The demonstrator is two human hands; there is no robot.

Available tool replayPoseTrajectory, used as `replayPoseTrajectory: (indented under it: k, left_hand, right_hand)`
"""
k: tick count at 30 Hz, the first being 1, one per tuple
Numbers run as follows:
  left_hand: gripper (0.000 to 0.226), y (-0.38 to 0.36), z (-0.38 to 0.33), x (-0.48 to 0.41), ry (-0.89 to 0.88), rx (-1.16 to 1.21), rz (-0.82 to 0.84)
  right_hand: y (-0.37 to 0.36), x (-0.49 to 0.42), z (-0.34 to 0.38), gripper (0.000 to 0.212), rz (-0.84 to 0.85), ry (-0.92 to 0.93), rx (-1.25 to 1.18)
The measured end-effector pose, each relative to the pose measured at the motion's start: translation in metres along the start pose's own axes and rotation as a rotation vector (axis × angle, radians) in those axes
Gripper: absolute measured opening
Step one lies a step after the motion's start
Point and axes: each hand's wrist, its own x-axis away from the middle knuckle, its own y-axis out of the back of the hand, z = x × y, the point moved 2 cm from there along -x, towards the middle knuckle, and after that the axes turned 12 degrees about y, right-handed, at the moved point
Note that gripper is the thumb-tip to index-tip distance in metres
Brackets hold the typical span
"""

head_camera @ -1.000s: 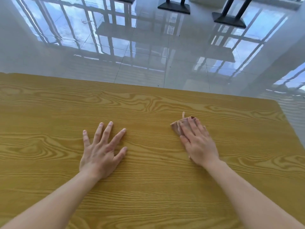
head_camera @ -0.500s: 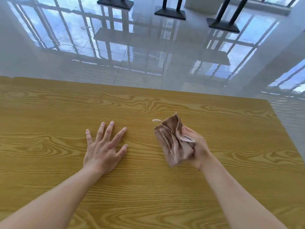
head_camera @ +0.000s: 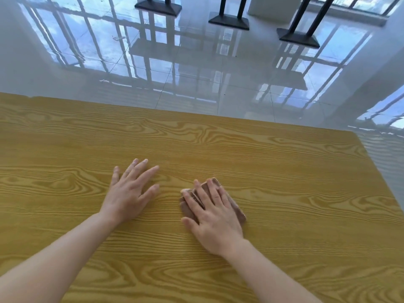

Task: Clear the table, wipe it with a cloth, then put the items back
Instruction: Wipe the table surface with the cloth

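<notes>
A yellow wood-grain table [head_camera: 284, 171] fills the lower part of the head view. A folded brown cloth [head_camera: 237, 209] lies on it right of centre. My right hand [head_camera: 213, 214] presses flat on the cloth with straight, spread fingers and covers most of it. My left hand [head_camera: 129, 191] rests flat on the bare tabletop a little to the left, fingers spread, holding nothing.
The table's far edge [head_camera: 196, 113] and its right edge [head_camera: 380, 178] drop to a glossy white tiled floor. Three black table bases [head_camera: 228, 20] stand on the floor far beyond the table.
Half a second ago my right hand held the cloth lifted off the table and turned over. Now it presses the cloth flat on the table again. My left hand has stayed put.
</notes>
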Motion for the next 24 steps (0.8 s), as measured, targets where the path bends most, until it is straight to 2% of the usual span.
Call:
replayPoseTrajectory:
  k: [2, 3, 7, 9, 11, 14, 16, 17, 19, 24]
  left_hand:
    - [0.068, 0.012, 0.040, 0.024, 0.018, -0.025, -0.052]
    - [0.066, 0.018, 0.065, 0.039, 0.044, -0.057, -0.064]
    - [0.067, 0.042, 0.156, 0.083, 0.229, -0.183, -0.030]
    - [0.068, 0.050, 0.184, 0.091, 0.317, -0.185, -0.008]
    - [0.067, 0.053, 0.200, 0.092, 0.353, -0.178, 0.003]
    - [0.066, 0.051, 0.208, 0.092, 0.343, -0.177, 0.003]
    - [0.065, 0.049, 0.208, 0.092, 0.334, -0.199, -0.004]
    - [0.065, 0.048, 0.208, 0.092, 0.332, -0.205, -0.011]
    - [0.064, 0.047, 0.208, 0.092, 0.327, -0.198, -0.027]
    - [0.061, 0.041, 0.210, 0.092, 0.302, -0.222, -0.069]
  right_hand:
    - [0.009, -0.006, -0.024, 0.057, 0.027, 0.053, 0.024]
    - [0.015, -0.015, -0.045, 0.055, 0.047, -0.009, 0.028]
    - [0.041, -0.070, -0.107, 0.058, 0.063, -0.511, -0.065]
    - [0.041, -0.097, -0.085, 0.060, 0.053, -0.587, -0.087]
    - [0.030, -0.120, -0.027, 0.062, 0.060, -0.448, -0.073]
    - [0.002, -0.126, 0.085, 0.060, 0.059, 0.006, -0.031]
    - [-0.008, -0.120, 0.117, 0.057, 0.087, 0.222, -0.011]
    - [-0.006, -0.125, 0.112, 0.056, 0.099, 0.263, -0.015]
    - [0.006, -0.150, 0.081, 0.055, 0.081, 0.173, -0.019]
    - [0.028, -0.240, 0.036, 0.059, 0.040, -0.333, -0.047]
